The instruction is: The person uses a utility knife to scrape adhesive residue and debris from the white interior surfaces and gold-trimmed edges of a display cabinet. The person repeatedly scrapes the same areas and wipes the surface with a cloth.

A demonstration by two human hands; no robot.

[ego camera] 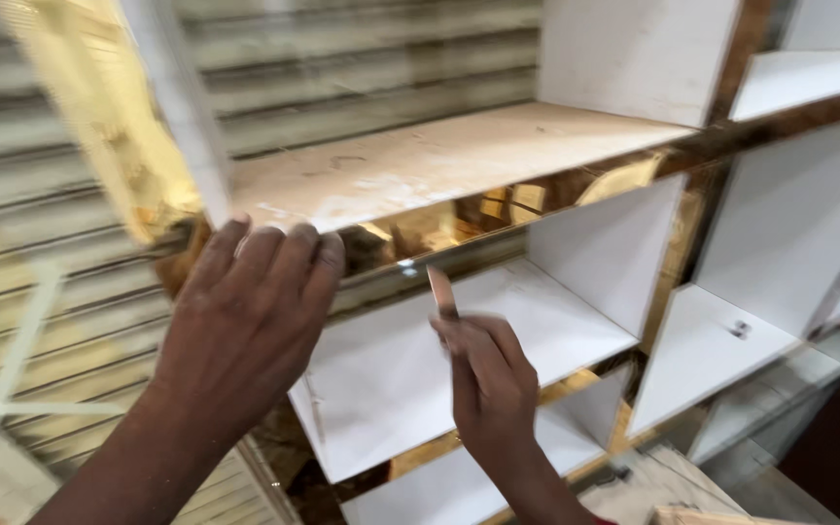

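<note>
Shelf unit [459,156], white with gold edging: left hand [245,321] spread flat against its front edge; right hand [488,379] pinching a small thin piece [441,292] just below.

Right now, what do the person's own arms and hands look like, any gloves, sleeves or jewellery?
Both hands are bare: no gloves, rings, watch or bands show on the left hand or the right hand. Both forearms are uncovered as far as the frame shows. A small strip of red, perhaps a sleeve edge, shows at the bottom edge by the right forearm.

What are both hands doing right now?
Left hand: open, fingers flat against the shelf's front edge.
Right hand: empty, forefinger pointing up.
</note>
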